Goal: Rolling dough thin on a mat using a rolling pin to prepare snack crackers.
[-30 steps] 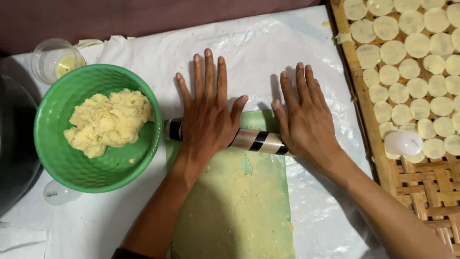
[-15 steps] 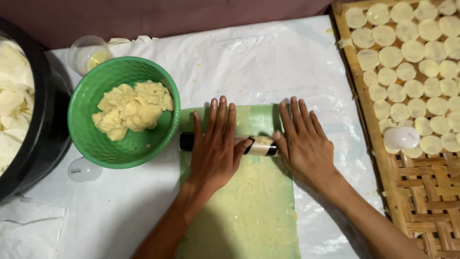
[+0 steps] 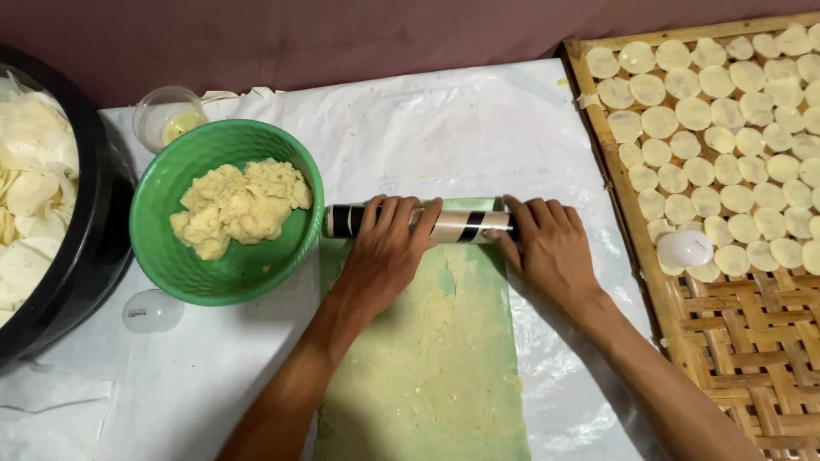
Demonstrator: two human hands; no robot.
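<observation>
A cylindrical rolling pin (image 3: 457, 224) with black and cream stripes lies across the far end of a green sheet (image 3: 478, 401) covered with thin flattened yellowish dough. My left hand (image 3: 384, 256) rests on the pin's left half with its fingers curled over it. My right hand (image 3: 551, 252) presses on the pin's right end, fingertips over the top. A green bowl (image 3: 162, 201) holding a lump of yellow dough (image 3: 235, 205) stands just left of the pin's left end.
A black tub (image 3: 85, 256) full of white slices sits at the far left. A woven bamboo tray (image 3: 752, 341) at the right carries several round dough discs and a small white cup (image 3: 683, 248). A clear cup (image 3: 166, 115) and a clear lid (image 3: 152, 310) lie on the white plastic cover.
The pin has rolled away from me to the sheet's far end, passing from under my palms to my fingertips. The view has shifted, and the black tub now shows.
</observation>
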